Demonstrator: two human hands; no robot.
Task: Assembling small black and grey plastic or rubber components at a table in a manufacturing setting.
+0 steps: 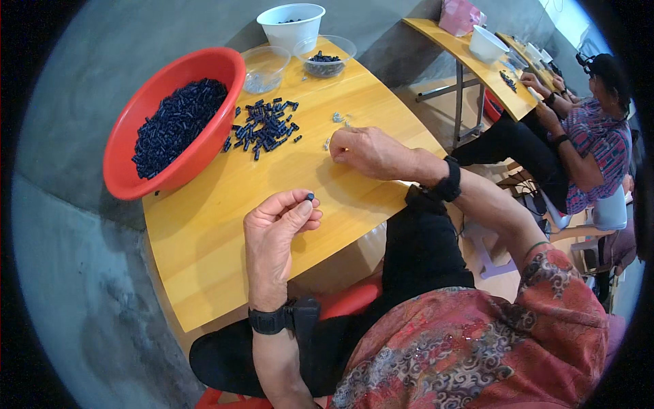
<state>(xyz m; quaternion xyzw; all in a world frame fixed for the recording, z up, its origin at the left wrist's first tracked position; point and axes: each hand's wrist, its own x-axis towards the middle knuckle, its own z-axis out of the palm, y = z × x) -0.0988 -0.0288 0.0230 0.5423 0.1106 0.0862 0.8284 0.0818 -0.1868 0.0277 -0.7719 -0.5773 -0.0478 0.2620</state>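
Observation:
Between the thumb and forefinger of my left hand (278,221) is a small dark blue cylindrical piece (310,197), its rounded end showing. My right hand (371,153) is lowered to the tabletop with its fingers curled inward; whatever they pinch, if anything, is hidden. Beside those fingertips lie a few tiny clear pieces (337,117). Farther left, a loose pile of short dark blue cylindrical pieces (264,128) spreads over the yellow wooden table (218,252).
A large red basin (121,153) of dark pieces leans over the table's left side. At the back stand a clear bowl (266,68), another clear bowl (345,49) with dark pieces, and a white tub (291,34). A co-worker (589,136) sits at another table (443,42) to the right.

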